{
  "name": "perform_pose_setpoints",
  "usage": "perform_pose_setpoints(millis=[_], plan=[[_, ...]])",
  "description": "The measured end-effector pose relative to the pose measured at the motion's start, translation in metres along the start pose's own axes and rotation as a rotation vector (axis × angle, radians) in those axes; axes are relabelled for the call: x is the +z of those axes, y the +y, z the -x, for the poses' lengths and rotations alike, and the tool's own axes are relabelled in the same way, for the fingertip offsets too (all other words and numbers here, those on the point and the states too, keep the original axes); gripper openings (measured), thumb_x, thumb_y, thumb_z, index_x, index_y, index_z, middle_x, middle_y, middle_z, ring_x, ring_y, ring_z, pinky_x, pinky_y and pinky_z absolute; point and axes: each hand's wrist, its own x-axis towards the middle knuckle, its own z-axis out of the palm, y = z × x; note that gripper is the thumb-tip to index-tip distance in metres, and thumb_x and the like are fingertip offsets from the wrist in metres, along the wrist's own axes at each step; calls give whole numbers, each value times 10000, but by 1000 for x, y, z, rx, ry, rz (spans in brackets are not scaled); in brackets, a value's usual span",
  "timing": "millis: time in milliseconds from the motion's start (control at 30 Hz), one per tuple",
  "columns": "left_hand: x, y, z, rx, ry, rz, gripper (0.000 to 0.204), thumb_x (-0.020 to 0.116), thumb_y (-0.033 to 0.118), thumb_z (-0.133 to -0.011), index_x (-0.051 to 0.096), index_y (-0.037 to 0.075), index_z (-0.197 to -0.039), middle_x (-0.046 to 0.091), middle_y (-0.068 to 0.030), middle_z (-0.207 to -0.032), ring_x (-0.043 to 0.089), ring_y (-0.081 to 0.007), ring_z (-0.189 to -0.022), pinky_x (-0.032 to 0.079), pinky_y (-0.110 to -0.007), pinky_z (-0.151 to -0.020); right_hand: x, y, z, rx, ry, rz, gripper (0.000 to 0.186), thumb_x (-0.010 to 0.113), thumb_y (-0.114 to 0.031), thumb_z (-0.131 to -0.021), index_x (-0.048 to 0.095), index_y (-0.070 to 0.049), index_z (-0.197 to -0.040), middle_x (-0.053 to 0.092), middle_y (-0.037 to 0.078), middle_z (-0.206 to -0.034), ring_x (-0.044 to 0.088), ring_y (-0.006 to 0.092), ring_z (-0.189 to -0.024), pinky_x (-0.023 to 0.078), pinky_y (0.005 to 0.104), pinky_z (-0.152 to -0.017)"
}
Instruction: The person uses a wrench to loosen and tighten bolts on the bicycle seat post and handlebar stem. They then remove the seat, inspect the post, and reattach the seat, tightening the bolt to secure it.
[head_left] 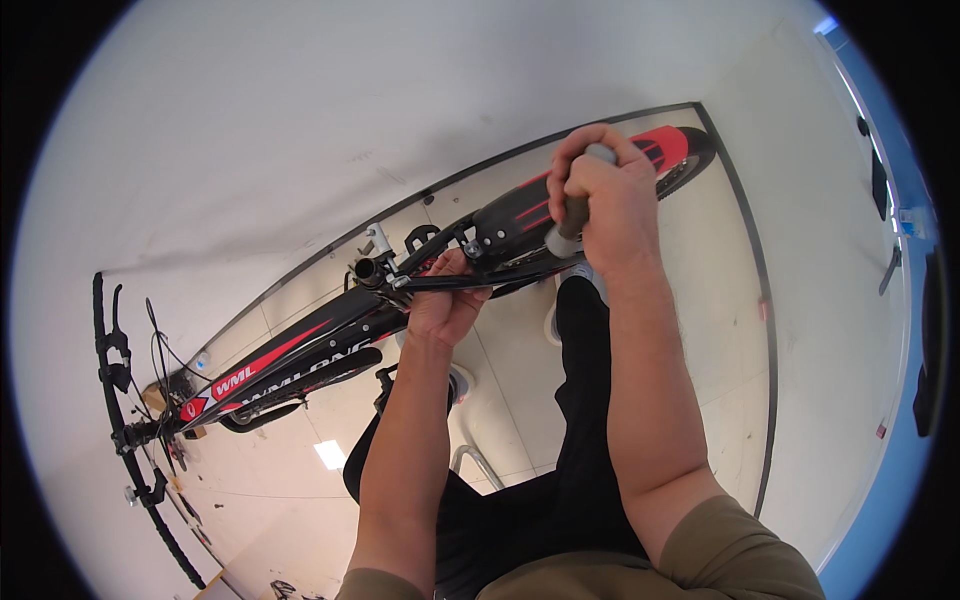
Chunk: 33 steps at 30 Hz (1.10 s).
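A black and red bicycle [300,345] stands across the view, its handlebar on the left and rear wheel on the right. My right hand [618,190] is wrapped round a grey cylindrical tool handle [570,228], held tilted above the rear fender [520,218]. What lies at the handle's lower end cannot be made out. My left hand [447,310] reaches in under the frame tubes, just right of the open seat tube [370,270]. Its fingers are partly hidden behind the black stays, and whatever they hold does not show. No saddle sits in the seat tube.
A white wall rises behind the bicycle, with a dark strip [330,245] along its foot. The drop handlebar [125,440] and loose cables reach out at far left. My legs [585,400] stand close to the frame. Small parts and tools [205,515] lie on the floor at lower left.
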Motion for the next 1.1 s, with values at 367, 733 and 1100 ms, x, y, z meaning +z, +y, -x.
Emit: perform_pose_setpoints(millis=[367, 733, 1100], plan=[[3, -2, 4, -9, -5, -10, 159, 605, 236, -1015, 638, 127, -903, 663, 2, -824, 582, -122, -695, 453, -310, -651, 36, 51, 12, 120, -337, 1187, 293, 646, -100, -818, 732, -16, -1085, 713, 233, -957, 689, 364, -926, 542, 425, -876], [-20, -8, -2, -11, 41, 42, 250, 513, 221, -1037, 619, 59, -1195, 665, -85, -1176, 625, -216, -1061, 507, -393, -968, 42, 85, 10, -98, -438, 1346, 150, 698, -166, -813, 721, -54, -911, 715, 198, -897, 698, 392, -902, 554, 479, -795], [22, -6, 12, -17, 205, 53, 160, 571, 247, -1020, 651, 108, -1027, 665, 11, -911, 570, -111, -730, 504, -314, -791, 47, 73, 11, -63, -399, 1374, 183, 709, -104, -751, 737, -9, -904, 727, 215, -918, 723, 372, -922, 582, 444, -802]])
